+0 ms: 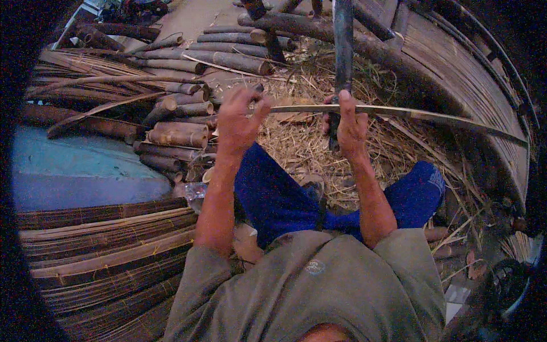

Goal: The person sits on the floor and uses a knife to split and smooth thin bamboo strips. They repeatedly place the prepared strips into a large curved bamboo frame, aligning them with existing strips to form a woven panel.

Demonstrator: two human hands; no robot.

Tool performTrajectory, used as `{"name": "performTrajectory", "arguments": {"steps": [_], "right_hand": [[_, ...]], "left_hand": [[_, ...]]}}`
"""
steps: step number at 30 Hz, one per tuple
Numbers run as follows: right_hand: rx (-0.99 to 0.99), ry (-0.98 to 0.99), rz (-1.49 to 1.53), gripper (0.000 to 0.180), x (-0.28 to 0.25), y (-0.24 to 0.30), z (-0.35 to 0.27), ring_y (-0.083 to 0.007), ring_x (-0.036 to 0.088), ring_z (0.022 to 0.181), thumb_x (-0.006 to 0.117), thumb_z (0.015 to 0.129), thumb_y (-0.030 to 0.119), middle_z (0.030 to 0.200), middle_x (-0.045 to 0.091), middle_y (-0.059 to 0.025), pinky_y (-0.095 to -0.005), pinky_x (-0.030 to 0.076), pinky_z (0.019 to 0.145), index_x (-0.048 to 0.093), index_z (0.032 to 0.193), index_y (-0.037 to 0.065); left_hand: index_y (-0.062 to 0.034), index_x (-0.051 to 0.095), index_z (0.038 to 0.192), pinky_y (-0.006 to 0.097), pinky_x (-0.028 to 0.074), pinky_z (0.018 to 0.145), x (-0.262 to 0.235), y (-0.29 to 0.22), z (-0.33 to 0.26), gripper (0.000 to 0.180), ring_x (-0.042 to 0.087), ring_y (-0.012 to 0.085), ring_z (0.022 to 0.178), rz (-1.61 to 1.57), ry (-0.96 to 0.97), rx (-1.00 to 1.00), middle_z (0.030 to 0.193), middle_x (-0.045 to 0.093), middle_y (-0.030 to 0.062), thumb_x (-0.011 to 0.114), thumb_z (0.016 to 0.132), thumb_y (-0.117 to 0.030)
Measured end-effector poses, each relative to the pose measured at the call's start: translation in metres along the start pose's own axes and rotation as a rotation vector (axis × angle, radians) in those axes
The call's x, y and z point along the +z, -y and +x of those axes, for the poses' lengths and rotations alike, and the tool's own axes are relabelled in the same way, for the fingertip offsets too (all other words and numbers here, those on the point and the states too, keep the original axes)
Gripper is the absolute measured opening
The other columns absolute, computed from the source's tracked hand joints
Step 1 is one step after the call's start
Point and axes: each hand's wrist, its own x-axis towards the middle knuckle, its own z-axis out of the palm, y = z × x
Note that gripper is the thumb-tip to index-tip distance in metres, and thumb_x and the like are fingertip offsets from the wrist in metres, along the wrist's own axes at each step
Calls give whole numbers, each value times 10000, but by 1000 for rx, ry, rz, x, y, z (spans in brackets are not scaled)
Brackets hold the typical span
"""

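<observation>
A long, thin bamboo strip runs sideways in front of me and bends down toward the far right. My left hand is closed around its left end. A small dark piece shows at that hand's fingertips, too small to name. My right hand grips the strip farther along, thumb on top, right against a dark upright pole. Below the strip, beside the right fingers, a dark blade-like piece shows; whether the hand holds it, I cannot tell.
Cut bamboo poles lie stacked ahead and to the left. Shavings cover the ground between my blue-clad legs. Bundled slats lie at the near left, beside a blue-green surface. A large slatted panel leans at the right.
</observation>
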Motion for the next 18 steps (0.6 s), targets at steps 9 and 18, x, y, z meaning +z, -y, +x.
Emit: {"name": "performTrajectory", "arguments": {"steps": [9,18], "right_hand": [[-216,161,-467,361,-11,48,-14,-123,564,596,603,951,330,714,620,-46,-282,459,547,593,1110,5],[-208,202,-844,391,7,-27,-34,-378,633,731,570,924,233,781,641,-202,-451,478,686,528,1248,18]], "left_hand": [[-42,662,977,337,511,642,18,-27,56,180,662,263,710,-454,396,2,809,674,129,723,834,-134],[-43,507,799,331,406,490,-110,-52,198,325,458,176,518,-350,-428,-51,624,478,63,505,989,-306]]}}
